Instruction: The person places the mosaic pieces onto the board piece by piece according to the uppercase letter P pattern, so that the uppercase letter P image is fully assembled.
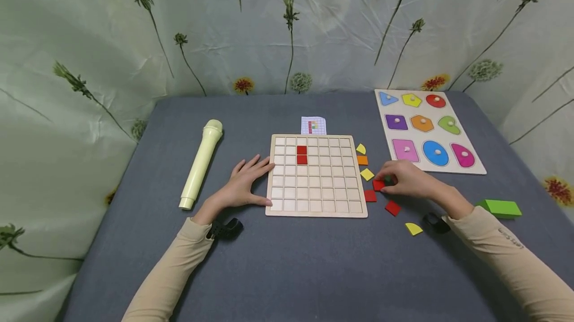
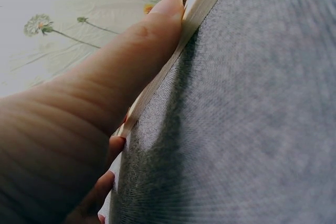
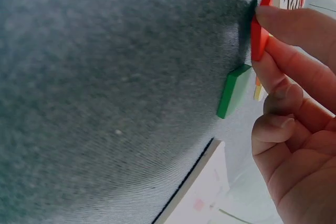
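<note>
A wooden grid board lies mid-table with two red square tiles set one below the other in its upper part. My left hand rests at the board's left edge, fingers spread, its thumb on the rim in the left wrist view. Right of the board, my right hand pinches a red square tile between thumb and fingers. Near it lie a green tile, a red tile at the board's edge and another red tile closer to the front.
Beyond the board lies a small pattern card. Yellow tiles and an orange tile sit along its right side. A knobbed shape puzzle is at the back right, a green block at right, a pale yellow microphone-shaped tube at left.
</note>
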Tool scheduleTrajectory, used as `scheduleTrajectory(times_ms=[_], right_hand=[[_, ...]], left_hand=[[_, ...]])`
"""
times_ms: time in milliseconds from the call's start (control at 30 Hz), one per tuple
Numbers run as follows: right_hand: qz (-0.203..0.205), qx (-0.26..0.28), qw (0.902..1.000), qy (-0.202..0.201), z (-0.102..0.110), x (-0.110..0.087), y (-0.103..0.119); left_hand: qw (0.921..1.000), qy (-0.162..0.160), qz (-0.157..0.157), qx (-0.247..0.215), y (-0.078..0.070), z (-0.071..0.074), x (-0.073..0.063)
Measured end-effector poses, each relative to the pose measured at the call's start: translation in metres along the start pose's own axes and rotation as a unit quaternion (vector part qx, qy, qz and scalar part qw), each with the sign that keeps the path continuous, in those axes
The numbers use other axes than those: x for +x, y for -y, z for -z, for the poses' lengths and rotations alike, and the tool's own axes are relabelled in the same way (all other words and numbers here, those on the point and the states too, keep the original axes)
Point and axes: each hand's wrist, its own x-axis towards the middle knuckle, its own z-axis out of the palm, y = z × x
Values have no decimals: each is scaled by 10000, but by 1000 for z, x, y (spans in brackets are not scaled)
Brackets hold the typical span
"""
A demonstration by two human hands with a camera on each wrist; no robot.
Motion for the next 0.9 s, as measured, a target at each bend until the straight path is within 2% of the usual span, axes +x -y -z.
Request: scheduleTrajectory(times_ms=[200, 433, 567, 900], right_hand=[[-45, 13, 10000, 85, 1, 2, 2], [109, -6, 9999, -52, 2, 8, 7], [196, -25, 9998, -101, 1, 15, 12], [94, 168, 9997, -137, -6, 36, 26]], left_hand=[[10000, 28, 32, 2, -1, 1, 0], [10000, 24, 48, 9, -1, 1, 0], [10000, 42, 40, 26, -1, 1, 0], [10000, 12, 67, 31, -2, 2, 0]])
